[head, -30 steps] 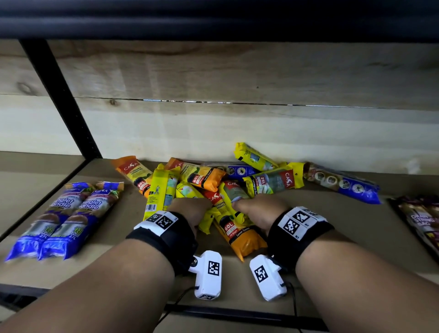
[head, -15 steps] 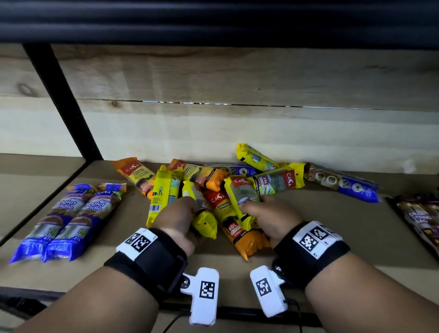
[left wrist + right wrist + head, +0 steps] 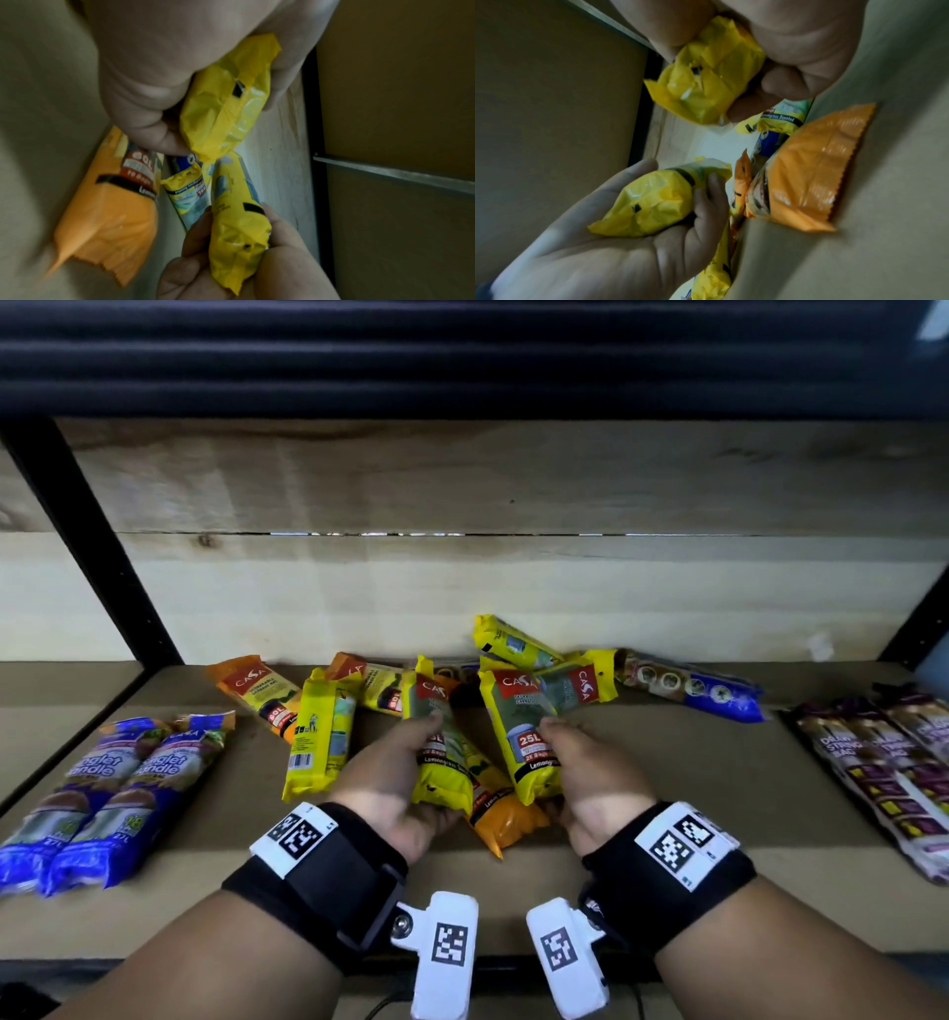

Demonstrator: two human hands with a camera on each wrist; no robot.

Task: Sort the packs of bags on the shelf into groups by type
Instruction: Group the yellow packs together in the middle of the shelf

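Note:
Each hand holds one yellow 25L pack lifted off the heap at the middle of the shelf. My left hand grips the left yellow pack, also seen from the left wrist as the yellow pack. My right hand grips the right yellow pack, shown from the right wrist as the yellow pack. Below and between them lies an orange 60L pack. Behind are more yellow packs, orange packs and one blue pack.
Two blue handle-bag packs lie side by side at the left. Purple drawstring-bag packs lie at the right. A black upright post stands at the back left, the wooden back wall behind the heap. Bare shelf board lies between heap and purple packs.
Both hands closed on yellow packs in the heap, then lifted them up and toward me. The orange pack beneath stays on the shelf.

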